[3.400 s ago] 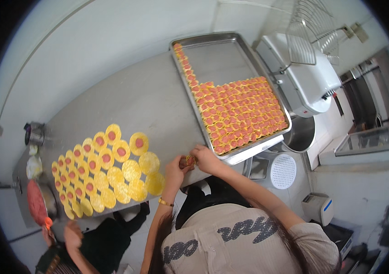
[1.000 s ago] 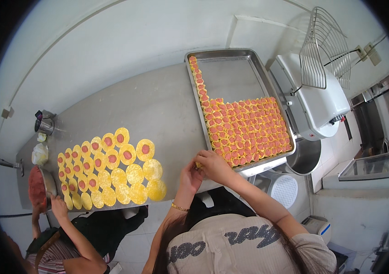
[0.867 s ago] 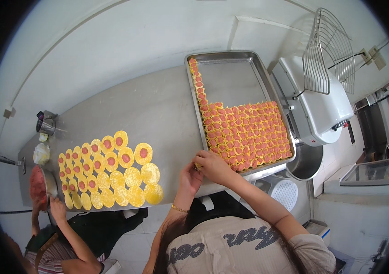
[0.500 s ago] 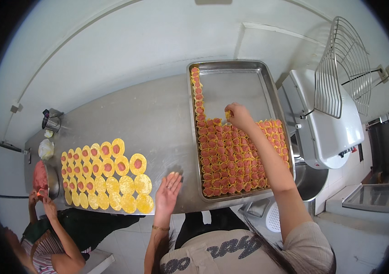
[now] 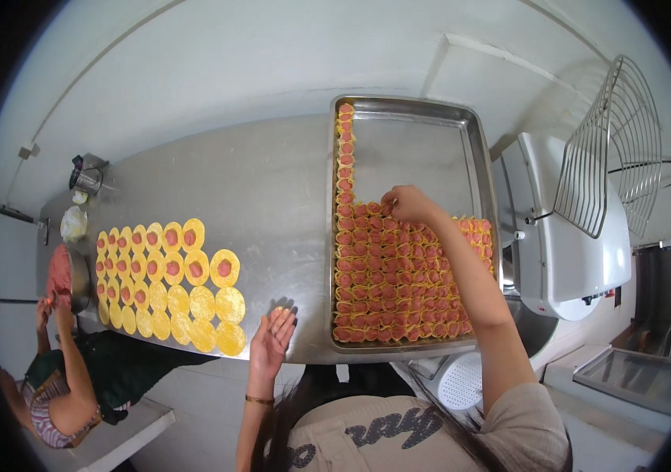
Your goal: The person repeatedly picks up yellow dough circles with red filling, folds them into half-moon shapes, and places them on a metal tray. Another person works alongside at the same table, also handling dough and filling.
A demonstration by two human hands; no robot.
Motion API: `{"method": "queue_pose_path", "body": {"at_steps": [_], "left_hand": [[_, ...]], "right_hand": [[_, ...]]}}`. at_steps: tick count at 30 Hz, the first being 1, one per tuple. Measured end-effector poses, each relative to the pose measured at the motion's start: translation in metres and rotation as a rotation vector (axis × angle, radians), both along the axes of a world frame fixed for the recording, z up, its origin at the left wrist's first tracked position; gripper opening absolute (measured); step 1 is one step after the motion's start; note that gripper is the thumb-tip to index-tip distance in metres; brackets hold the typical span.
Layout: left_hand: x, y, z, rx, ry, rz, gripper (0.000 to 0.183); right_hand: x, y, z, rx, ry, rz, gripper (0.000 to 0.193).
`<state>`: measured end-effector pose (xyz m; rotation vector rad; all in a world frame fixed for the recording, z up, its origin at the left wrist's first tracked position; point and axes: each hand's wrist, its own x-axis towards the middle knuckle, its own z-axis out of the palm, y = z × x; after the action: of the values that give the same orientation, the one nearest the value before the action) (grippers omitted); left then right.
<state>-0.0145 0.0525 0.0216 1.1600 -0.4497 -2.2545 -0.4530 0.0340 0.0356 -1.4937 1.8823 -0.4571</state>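
Observation:
My right hand (image 5: 408, 204) reaches over the metal tray (image 5: 477, 169), its fingers pinched on an open-topped meat dumpling (image 5: 386, 210) at the end of a short row. My fingers partly hide that dumpling. Tightly packed dumplings (image 5: 390, 279) with yellow wrappers and pink meat fill the tray's near part, and a single line of them runs up its left side. My left hand (image 5: 272, 340) is open, palm up and holding nothing, just off the table's front edge. To its left lie rows of round yellow wrappers (image 5: 230, 304), many topped with a lump of pink meat (image 5: 224, 268).
At far left, a co-worker's hands (image 5: 53, 307) work at a metal bowl (image 5: 79, 283) of pink meat. A plastic bag (image 5: 73, 224) lies behind it. A white machine (image 5: 567, 236) with a wire rack (image 5: 611, 149) stands right of the tray, and a white perforated basket (image 5: 460, 381) sits below.
My right hand has lowered the dumpling from above the tray's bare part to the row's end. The view has shifted slightly; my left hand stays open.

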Motion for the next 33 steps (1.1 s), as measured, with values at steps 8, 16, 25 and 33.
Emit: {"method": "queue_pose_path", "body": {"at_steps": [8, 16, 25, 33], "left_hand": [[-0.005, 0.001, 0.009, -0.012, -0.014, -0.059, 0.046], [0.058, 0.0, 0.034, 0.001, -0.194, -0.192, 0.04], [0.076, 0.004, 0.049, -0.015, -0.221, -0.201, 0.04], [0.053, 0.015, 0.039, -0.02, -0.069, -0.053, 0.041]], "right_hand": [[0.001, 0.004, 0.009, 0.01, -0.063, -0.065, 0.042], [-0.004, 0.009, -0.009, 0.037, -0.153, -0.089, 0.046], [0.003, 0.006, -0.003, 0.017, -0.249, -0.097, 0.06], [0.005, 0.004, -0.002, 0.119, -0.352, -0.05, 0.065]]}}
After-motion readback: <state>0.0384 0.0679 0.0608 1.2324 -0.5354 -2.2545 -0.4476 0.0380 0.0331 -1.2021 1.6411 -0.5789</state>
